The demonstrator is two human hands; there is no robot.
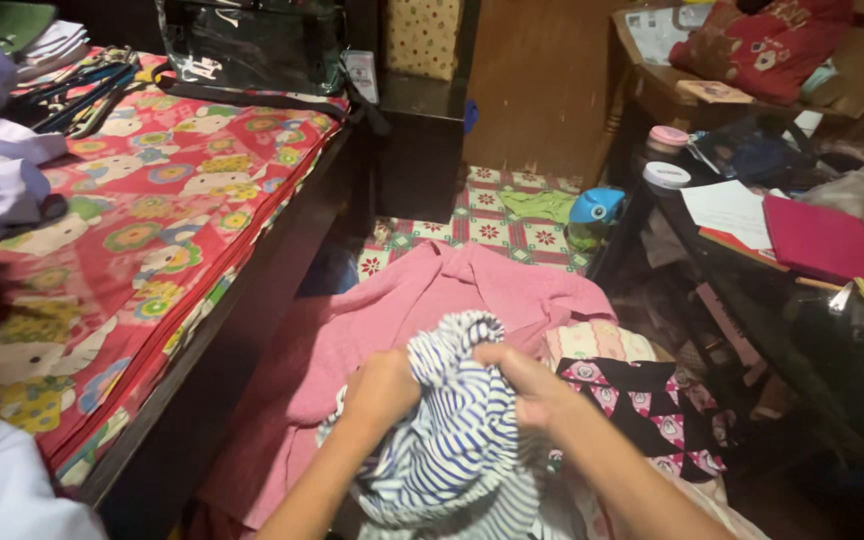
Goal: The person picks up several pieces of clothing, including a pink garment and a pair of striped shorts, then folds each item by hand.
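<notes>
Both of my hands grip a blue-and-white striped garment (457, 440) low in the middle of the head view. My left hand (380, 388) bunches its left side. My right hand (527, 380) pinches the top fold on the right. The garment hangs crumpled between them over a pile of laundry. Under it lies a large pink cloth (422, 300), and a black-and-pink patterned cloth (642, 400) sits to the right.
A bed with a red cartoon-print sheet (152, 220) fills the left, with white clothes (2, 190) and a clear bag (252, 45) on it. A cluttered dark table (802, 290) with papers and a pink folder (817, 235) stands right. Patterned floor tiles (492, 225) lie ahead.
</notes>
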